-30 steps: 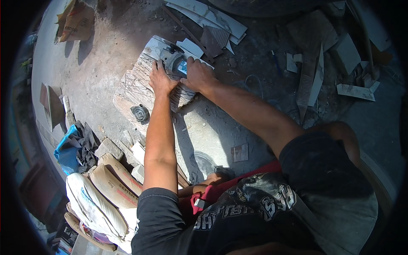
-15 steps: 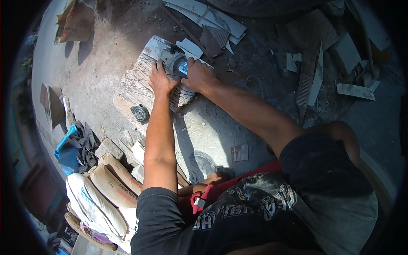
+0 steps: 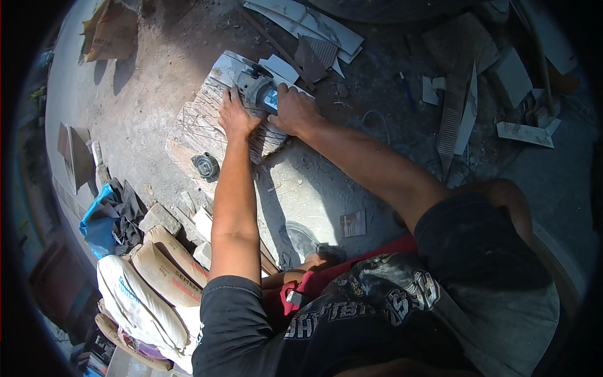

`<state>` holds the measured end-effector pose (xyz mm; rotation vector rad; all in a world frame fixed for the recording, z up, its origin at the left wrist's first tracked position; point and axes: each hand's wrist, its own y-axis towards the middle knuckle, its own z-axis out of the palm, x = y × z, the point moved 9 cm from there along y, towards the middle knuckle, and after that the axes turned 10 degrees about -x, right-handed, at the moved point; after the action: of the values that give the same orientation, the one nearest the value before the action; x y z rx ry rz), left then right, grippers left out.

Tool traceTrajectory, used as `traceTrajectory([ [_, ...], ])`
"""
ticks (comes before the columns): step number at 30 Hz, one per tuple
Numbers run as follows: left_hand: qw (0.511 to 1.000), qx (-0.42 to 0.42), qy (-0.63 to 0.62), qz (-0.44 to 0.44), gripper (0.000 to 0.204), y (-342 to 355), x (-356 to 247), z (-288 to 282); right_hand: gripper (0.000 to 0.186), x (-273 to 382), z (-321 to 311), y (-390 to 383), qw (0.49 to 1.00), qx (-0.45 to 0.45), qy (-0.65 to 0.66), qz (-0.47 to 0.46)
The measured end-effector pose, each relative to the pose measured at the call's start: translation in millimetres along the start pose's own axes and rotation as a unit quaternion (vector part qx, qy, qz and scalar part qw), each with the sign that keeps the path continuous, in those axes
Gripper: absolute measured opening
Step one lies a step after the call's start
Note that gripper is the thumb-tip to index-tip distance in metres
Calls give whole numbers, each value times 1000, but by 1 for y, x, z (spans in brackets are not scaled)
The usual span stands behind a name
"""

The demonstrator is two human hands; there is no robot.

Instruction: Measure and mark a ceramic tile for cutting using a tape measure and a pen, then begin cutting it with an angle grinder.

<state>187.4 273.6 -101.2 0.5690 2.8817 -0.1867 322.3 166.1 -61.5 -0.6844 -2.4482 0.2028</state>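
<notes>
A handheld power cutter (image 3: 269, 99) with a grey metal front and a blue body lies over the far right part of a scarred wooden board (image 3: 200, 122). My right hand (image 3: 294, 112) is closed round the rear of its body. Just left of the cutter, my left hand (image 3: 237, 117) rests with spread fingers, the fingertips beside the metal base and the thumb toward the tool. The hand hides what lies directly beneath it. A pale tile piece (image 3: 227, 66) shows at the board's far end. Nearer me on the board sits a round dark tape measure (image 3: 205, 166).
Offcut tiles (image 3: 308, 25) lie beyond the board, with more broken pieces (image 3: 526, 134) at the right. Full sacks (image 3: 160, 270) and a blue plastic bag (image 3: 99, 227) are at lower left. A brown paper bag (image 3: 113, 34) stands at far left. My foot is below the board.
Both hands and the cutter keep almost the same place. The whole view has shifted very slightly.
</notes>
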Motion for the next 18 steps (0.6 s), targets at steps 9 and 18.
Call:
traceTrajectory([
  [9, 1000, -8, 11, 10, 112, -1, -4, -6, 70, -3, -1, -3, 1000, 2, -3, 0],
  [18, 1000, -11, 14, 13, 115, -1, -3, -4, 71, -4, -1, -6, 1000, 10, -5, 8],
])
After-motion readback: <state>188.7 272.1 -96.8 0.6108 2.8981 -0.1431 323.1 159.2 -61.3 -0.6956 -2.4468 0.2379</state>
